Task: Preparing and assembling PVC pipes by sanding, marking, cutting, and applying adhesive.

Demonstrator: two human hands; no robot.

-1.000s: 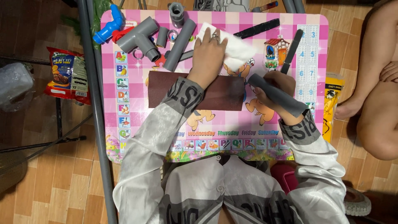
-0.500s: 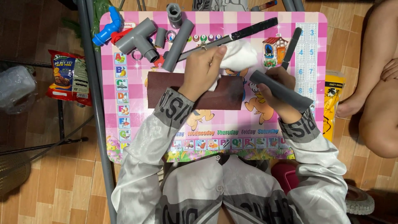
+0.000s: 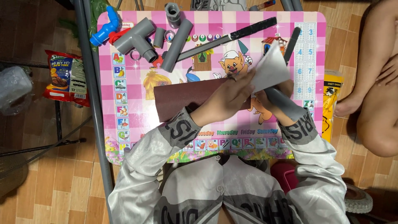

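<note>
A low pink chequered tabletop (image 3: 124,137) printed with cartoon pictures stands on a brown tiled floor (image 3: 54,186). Grey metal poles (image 3: 96,103) run along its left edge, under even, bright light.

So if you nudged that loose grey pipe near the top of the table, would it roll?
Probably. The grey pipe is a round, straight tube lying flat on the smooth pink table, so a sideways push should roll it. It looks like hollow plastic, so likely light and stiff. Nearby fittings might stop it.
</note>
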